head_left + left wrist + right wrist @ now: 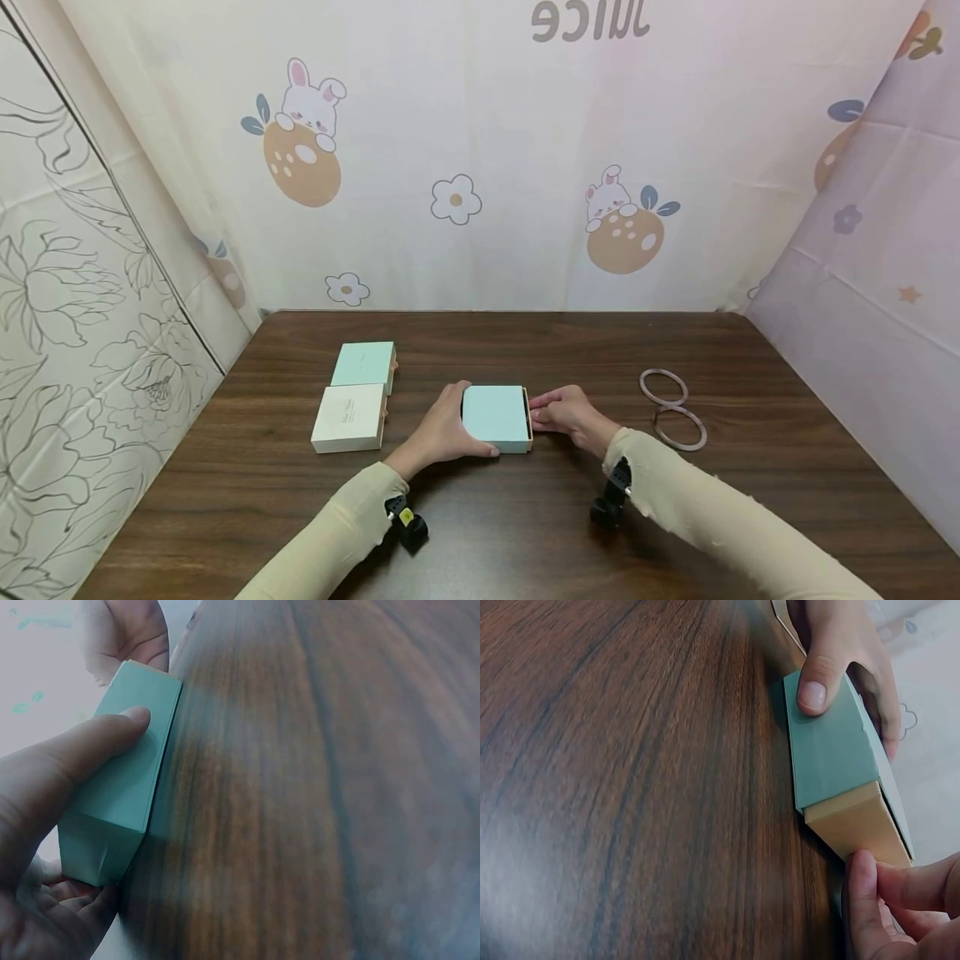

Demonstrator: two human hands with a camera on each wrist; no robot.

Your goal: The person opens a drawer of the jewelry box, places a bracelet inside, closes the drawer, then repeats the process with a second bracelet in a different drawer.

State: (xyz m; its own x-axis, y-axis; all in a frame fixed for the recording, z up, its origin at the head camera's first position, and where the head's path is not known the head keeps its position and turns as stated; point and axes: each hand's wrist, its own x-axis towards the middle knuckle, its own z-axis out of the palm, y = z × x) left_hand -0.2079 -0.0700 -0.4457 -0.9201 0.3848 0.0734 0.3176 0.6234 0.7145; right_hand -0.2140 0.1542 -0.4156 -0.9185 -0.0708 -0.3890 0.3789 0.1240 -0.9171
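Note:
A light teal drawer box (495, 412) lies on the table's middle. My left hand (444, 425) grips its left end, the thumb along the near side and the fingers round the far side. On the right the box's tan inner drawer (855, 817) sticks out slightly. My right hand (566, 412) is at the drawer's front, thumb and finger pinched together there; the pull between them is hidden by the fingertips. In the left wrist view the left thumb (112, 735) lies flat on the teal side.
To the left, a second teal box (363, 364) stands behind a cream box (348, 417), both with small tabs on their right ends. Two pale rings, a far ring (642, 385) and a near ring (701, 433), lie on the brown table (525, 533) at right. A printed curtain (510, 250) hangs behind.

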